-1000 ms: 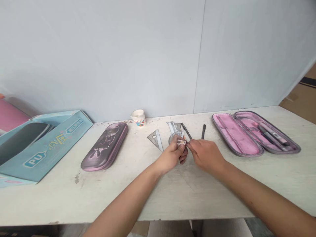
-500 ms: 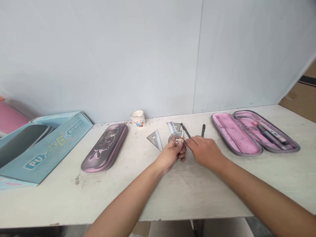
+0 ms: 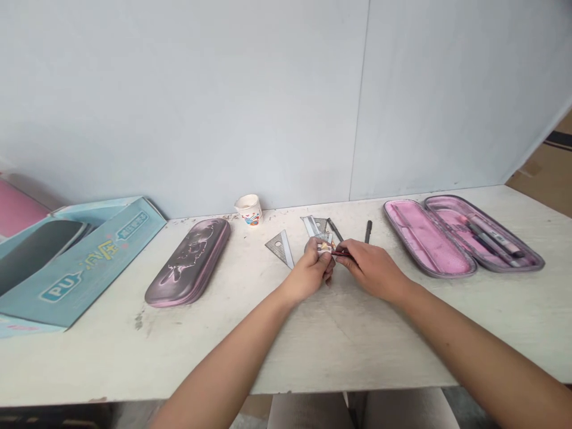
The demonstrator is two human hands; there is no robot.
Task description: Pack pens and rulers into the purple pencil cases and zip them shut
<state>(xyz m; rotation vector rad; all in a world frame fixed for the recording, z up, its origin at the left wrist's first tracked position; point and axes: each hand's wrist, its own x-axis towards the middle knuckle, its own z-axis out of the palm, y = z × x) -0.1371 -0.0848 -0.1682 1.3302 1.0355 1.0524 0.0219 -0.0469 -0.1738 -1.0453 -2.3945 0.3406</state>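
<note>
Between the fingers of my left hand (image 3: 313, 271) is a small white and yellowish pencil sharpener (image 3: 325, 247), partly covered by the thumb. My right hand (image 3: 373, 265) pinches a thin dark-red pencil (image 3: 341, 254), whose left end meets the sharpener. Both hands are closed and close together above the table. Just beyond them lie a clear ruler (image 3: 310, 225) and other clear drawing tools, partly hidden by the left hand. A clear set square (image 3: 279, 248) lies to the left. Two dark pens, one nearer the ruler (image 3: 335, 229) and one farther right (image 3: 368, 232), lie behind the right hand.
On the right, an open pink pencil case (image 3: 413, 238) holds several pens. A closed dark pencil case (image 3: 190, 262) lies left, with a paper cup (image 3: 249, 210) behind it. A blue box (image 3: 100, 262) stands at far left. A pale wall (image 3: 268, 107) bounds the table's back.
My right hand has turned slightly and its fingers have shifted, so more of the red pencil shows. My left hand stays nearly in place with the sharpener. The view has shifted slightly.
</note>
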